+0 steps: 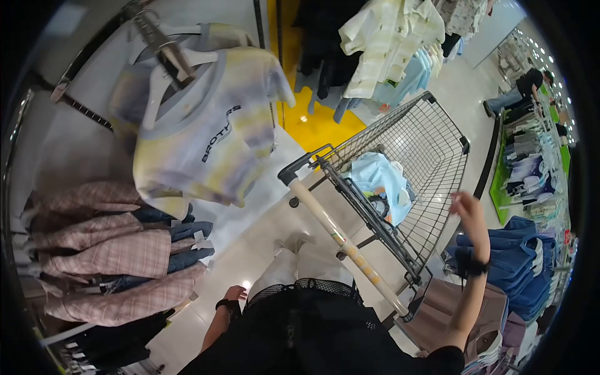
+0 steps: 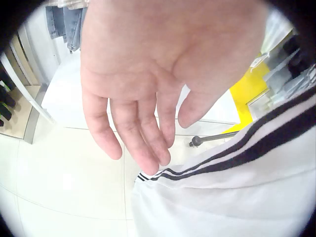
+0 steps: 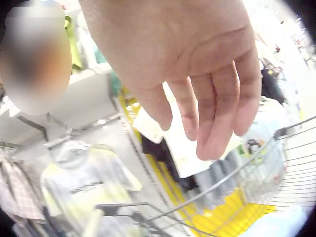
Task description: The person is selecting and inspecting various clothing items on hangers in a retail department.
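Observation:
My left hand (image 1: 235,293) hangs low beside my hip, and its fingers dangle loosely in the left wrist view, next to the striped white trousers (image 2: 232,173). My right hand (image 1: 472,220) is raised off the right side of a wire shopping cart (image 1: 431,140), its fingers relaxed and holding nothing. The cart's pale handle bar (image 1: 331,231) runs in front of my body with neither hand on it. Inside the cart lies a light blue garment (image 1: 378,178) on a small heap of clothes. A yellow and purple T-shirt (image 1: 200,140) with lettering hangs at the front left.
Pink plaid shirts (image 1: 106,240) hang at left. Blue garments (image 1: 522,269) and a brown garment (image 1: 465,306) hang on the right, close to my right arm. Pale yellow shirts (image 1: 390,47) hang ahead. Another person (image 1: 525,87) stands by the far right racks.

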`<state>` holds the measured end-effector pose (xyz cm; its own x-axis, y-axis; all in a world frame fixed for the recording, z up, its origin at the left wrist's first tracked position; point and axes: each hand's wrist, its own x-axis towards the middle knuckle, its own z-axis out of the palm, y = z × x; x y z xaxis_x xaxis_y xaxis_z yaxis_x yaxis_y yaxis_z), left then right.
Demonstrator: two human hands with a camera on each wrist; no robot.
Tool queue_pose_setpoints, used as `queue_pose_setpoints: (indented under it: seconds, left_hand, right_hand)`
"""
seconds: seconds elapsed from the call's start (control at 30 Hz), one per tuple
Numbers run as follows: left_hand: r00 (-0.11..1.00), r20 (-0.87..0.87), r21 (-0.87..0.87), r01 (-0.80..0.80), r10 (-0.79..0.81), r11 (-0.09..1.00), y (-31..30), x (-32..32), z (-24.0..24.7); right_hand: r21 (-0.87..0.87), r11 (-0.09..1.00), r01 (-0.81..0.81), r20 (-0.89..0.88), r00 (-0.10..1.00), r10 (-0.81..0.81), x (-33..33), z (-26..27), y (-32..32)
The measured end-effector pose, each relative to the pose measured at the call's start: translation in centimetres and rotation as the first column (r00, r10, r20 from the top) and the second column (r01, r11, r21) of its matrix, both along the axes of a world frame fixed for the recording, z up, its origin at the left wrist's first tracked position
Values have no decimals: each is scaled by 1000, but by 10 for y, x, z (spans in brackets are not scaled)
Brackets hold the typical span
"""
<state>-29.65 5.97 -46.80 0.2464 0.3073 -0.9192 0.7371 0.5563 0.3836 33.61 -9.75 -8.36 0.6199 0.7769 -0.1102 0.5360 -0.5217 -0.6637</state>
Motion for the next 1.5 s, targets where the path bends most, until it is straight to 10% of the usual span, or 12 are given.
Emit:
queue_pose_setpoints:
  seconds: [0.1,0.17,0.27,0.5,0.6,0.7,0.8,0.9,0.97,1.1,1.3,1.5]
  left_hand:
    - [840,409,-319,-233,355,919,4,-72,-92]
    - [994,36,87,-102,99,991,12,-23,-13]
    - [994,11,209,-113,113,971,25,13,45]
    - [992,-50,176,-101,111,979,6,28,76]
    - [973,-229,59,-8,21,998,-5,24,82]
    - [969,-249,23,-7,12,1000,-11,19,94]
    - [947,-306,-23,-111,98,994,-25,13,99]
    - [946,-317,-61,-85,62,994,-25,15,103]
    - [949,-305,-39,-97,81,995,-24,14,104]
    - [968,-234,6,-93,92,996,-25,16,88]
    - [999,11,337,-49,48,940,-1,52,63]
    - [804,594,595,-405,-41,694,90,255,219]
  right_hand:
    - [-85,987,136,96,987,-127,107,-105,0]
    - [-307,920,243,125,969,-214,150,-188,-9]
    - [-537,826,173,237,970,-49,208,-370,-59]
    - [-519,855,-21,335,915,226,110,-409,40]
    - [-381,891,248,434,898,-65,126,-423,76]
    - [-455,569,685,456,728,-512,146,-416,79]
    - [-522,357,774,528,622,-578,171,-467,19]
    - [-498,491,715,497,699,-513,168,-468,18]
    - [-721,565,401,281,915,-289,148,-405,48]
    - [-819,542,187,359,905,230,162,-415,14]
    - [-599,774,207,496,854,156,173,-320,22]
    - [-567,817,109,578,759,300,185,-216,38]
